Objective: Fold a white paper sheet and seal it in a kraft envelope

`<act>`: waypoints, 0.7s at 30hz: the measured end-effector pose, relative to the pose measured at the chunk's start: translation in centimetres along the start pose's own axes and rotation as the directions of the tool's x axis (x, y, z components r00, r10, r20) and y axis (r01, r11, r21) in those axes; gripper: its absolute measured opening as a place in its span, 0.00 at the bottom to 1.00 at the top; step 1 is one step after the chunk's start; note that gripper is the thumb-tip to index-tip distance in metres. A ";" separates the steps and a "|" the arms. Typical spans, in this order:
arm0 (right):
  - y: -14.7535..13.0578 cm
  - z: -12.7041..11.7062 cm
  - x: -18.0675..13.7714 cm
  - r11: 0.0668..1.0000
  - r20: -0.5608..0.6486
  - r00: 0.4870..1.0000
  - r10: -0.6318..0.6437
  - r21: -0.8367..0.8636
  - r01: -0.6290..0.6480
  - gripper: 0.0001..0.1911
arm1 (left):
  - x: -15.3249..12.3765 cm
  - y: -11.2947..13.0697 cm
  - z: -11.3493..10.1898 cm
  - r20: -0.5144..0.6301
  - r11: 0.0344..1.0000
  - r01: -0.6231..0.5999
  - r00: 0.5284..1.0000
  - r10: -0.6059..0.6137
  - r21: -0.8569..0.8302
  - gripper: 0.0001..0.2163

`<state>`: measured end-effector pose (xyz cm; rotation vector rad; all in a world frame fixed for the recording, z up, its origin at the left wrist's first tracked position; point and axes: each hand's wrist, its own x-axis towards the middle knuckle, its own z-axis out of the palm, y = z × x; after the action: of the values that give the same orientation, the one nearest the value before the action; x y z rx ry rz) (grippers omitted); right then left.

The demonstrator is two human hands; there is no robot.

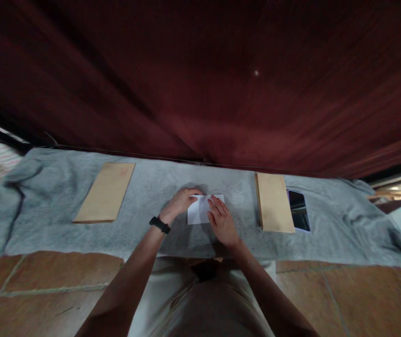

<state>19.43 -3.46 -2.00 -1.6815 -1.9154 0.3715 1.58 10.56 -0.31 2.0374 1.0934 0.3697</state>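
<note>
Behind everything else, a dark red panel (200,93) rises past the far edge of the work area, and tiled floor (56,299) shows on the near side. Between the two stretches a long grey cloth (151,180), rumpled toward its ends, with a person (217,309) in pale clothes close against it. Two brown envelope piles come next in size: the left pile (105,192) lies slanted, well apart from the hands, while the right pile (276,202) shows a layered edge; neither is being touched. Midway between them, the left hand (181,201) and the right hand (223,224) meet at a small white sheet (200,213) lying on the cloth. The left thumb rests over its far left corner, fingers at the far edge; whether they pinch it, I cannot tell. The right fingers lie loosely spread across its right part, thumb set apart from them. I judge the handling of this sheet to be underway rather than finished, since both hands are on it; how much is left does not show. A phone (298,210) lies just beside the right pile, and a black wristband (160,224) circles the left wrist.
</note>
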 end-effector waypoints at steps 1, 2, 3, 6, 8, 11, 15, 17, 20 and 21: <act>0.2 0.5 0.0 0.997 0.009 1.000 -0.010 -0.077 0.011 0.24 | 0.0 0.0 0.1 -0.022 1.000 -0.002 1.000 0.002 0.022 0.16; 0.4 0.9 -0.1 0.990 0.017 1.000 -0.015 -0.142 0.017 0.25 | -0.1 0.0 0.3 -0.052 0.999 0.001 0.999 0.002 0.049 0.17; 0.5 1.2 -0.1 0.981 0.023 1.000 -0.015 -0.195 0.019 0.25 | -0.3 0.1 0.5 -0.090 0.997 0.005 0.996 0.003 0.081 0.17; 0.6 1.9 -0.3 0.957 0.025 1.000 -0.006 -0.290 0.013 0.26 | -1.5 0.8 1.9 -0.254 0.981 0.015 0.966 0.035 0.194 0.17; 0.6 2.1 -0.4 0.947 0.030 1.000 -0.007 -0.322 0.017 0.26 | -2.7 1.6 3.5 -0.370 0.968 0.022 0.926 0.075 0.251 0.17; 0.8 2.2 -0.6 0.932 0.056 0.998 -0.022 -0.361 0.041 0.29 | -4.6 3.0 6.6 -0.328 0.958 -0.059 0.932 0.154 0.281 0.21; 1.0 2.2 -0.9 0.920 0.080 0.996 -0.029 -0.387 0.058 0.32 | -6.2 4.1 9.3 -0.235 0.915 -0.058 0.958 0.163 0.399 0.27; 0.9 2.1 -0.9 0.927 0.086 0.996 -0.017 -0.372 0.048 0.32 | -6.6 4.2 9.5 -0.233 0.898 -0.014 0.964 0.129 0.440 0.28; 0.7 1.9 -0.8 0.943 0.078 0.997 0.023 -0.334 0.005 0.31 | -6.8 3.9 9.0 -0.230 0.877 0.025 0.968 0.099 0.480 0.28; 0.6 1.9 -0.7 0.947 0.072 0.997 0.036 -0.321 -0.011 0.30 | -6.9 3.7 8.9 -0.232 0.871 0.033 0.968 0.093 0.490 0.28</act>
<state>18.90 -3.80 -3.99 -1.9212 -2.1027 0.1384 4.73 -0.66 -2.64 2.5092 1.4233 0.4007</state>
